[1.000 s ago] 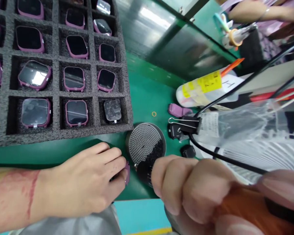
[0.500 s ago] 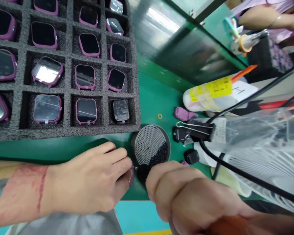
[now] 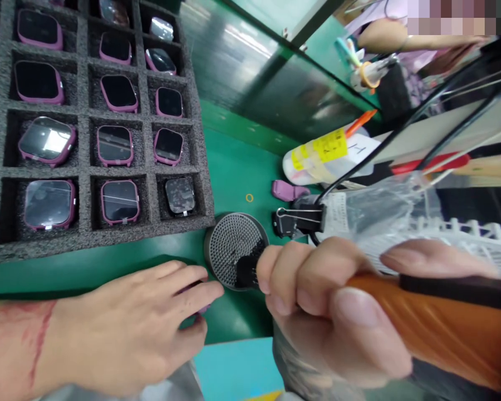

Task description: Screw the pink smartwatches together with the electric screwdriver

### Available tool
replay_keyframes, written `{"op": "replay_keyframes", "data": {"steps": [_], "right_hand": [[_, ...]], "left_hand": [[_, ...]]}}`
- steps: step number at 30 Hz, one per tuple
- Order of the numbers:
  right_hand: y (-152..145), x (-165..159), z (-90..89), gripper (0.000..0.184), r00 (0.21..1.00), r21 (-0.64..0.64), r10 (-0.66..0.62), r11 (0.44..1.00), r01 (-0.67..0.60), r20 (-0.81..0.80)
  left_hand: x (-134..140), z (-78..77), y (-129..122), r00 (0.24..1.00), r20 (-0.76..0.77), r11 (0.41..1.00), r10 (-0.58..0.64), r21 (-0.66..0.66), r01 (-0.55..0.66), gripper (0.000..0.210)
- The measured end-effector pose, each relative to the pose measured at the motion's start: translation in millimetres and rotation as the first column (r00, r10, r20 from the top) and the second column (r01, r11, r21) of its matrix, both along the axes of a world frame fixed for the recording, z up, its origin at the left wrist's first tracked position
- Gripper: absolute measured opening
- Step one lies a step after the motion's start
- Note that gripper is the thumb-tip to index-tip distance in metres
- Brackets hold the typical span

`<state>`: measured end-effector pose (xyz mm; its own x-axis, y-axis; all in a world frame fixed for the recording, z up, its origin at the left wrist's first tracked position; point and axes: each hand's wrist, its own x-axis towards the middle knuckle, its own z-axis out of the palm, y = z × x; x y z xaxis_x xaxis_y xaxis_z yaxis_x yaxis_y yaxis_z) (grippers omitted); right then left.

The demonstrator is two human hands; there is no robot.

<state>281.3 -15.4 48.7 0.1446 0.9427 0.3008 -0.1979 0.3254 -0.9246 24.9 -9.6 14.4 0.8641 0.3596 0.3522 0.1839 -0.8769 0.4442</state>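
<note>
An orange electric screwdriver is in my right hand, with fingers curled round its front part. Its dark nose reaches over a round grey screw tray full of small holes, beside dark tiny screws heaped at the tray's right side. My left hand lies on the green bench left of the tray. Its fingers and thumb curve around a purple smartwatch case, mostly hidden beneath them. Behind my left hand, a dark foam tray holds several purple smartwatches, screens up, in separate compartments.
Right of the screw tray lie a purple part and a black binder clip. A white bottle with yellow labels stands behind them. Black cables cross the right side. A co-worker's arm shows at the top right.
The screwdriver's nose has moved up over the screw tray, and my right hand has turned so that more of the orange body shows. My left fingers have spread slightly. The whole view has shifted right.
</note>
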Motion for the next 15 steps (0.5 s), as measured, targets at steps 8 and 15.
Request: {"op": "replay_keyframes", "data": {"steps": [8, 15], "right_hand": [[-6, 9, 0.6, 0.031, 0.99, -0.037, 0.069, 0.997, -0.065, 0.125], [-44, 59, 5.2, 0.077, 0.959, -0.123, 0.166, 0.982, -0.14, 0.231]], "left_hand": [[4, -1.1, 1, 0.989, 0.026, 0.989, 0.146, 0.009, -0.146, 0.035], [5, -3.2, 0, 0.994, -0.038, 0.994, 0.104, 0.038, -0.103, 0.028]]}}
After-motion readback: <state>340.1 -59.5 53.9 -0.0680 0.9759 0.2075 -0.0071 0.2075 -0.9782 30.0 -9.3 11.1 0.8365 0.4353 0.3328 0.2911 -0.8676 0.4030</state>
